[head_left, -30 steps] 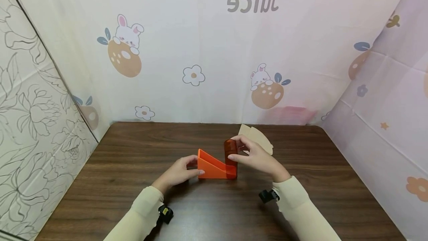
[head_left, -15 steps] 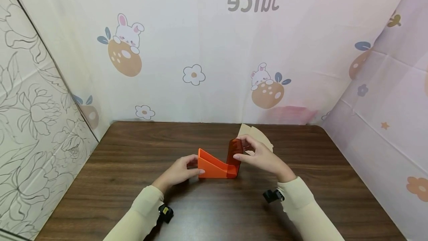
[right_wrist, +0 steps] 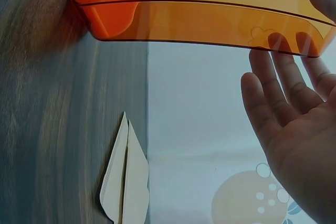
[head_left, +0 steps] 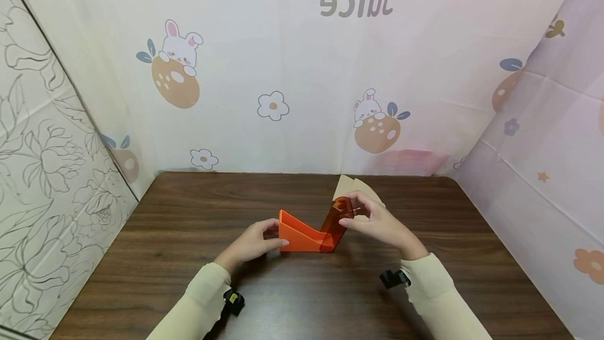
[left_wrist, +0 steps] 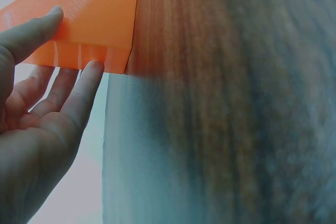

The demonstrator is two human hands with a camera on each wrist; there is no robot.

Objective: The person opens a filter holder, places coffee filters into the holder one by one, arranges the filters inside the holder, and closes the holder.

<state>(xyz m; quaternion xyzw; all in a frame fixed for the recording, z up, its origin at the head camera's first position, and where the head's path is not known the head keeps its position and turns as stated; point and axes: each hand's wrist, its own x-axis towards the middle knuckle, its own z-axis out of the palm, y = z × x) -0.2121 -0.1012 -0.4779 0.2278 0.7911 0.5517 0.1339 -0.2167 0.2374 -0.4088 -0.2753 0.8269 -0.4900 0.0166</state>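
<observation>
An orange wedge-shaped plastic holder [head_left: 298, 239] stands on the table, its see-through amber lid [head_left: 333, 224] swung up and leaning to the right from the hinge at the low end. My left hand [head_left: 251, 240] grips the tall left end; in the left wrist view the thumb lies on the side of the holder [left_wrist: 102, 11] and the fingertips touch its end face. With my right hand [head_left: 375, 222] I hold the lid near its free end, thumb on one side and fingers on the other, as the right wrist view shows on the lid [right_wrist: 210, 22].
Behind my right hand lie beige fan-shaped paper coffee filters [head_left: 360, 189], partly hidden by it. They make two stacks or folds of filters [right_wrist: 137, 182] in the right wrist view. A dark wooden table [head_left: 212, 198] ends at a printed curtain [head_left: 311, 67].
My right hand has moved right, tilting the lid from upright to a rightward lean and farther from the holder. My left hand and the holder's body have stayed put.
</observation>
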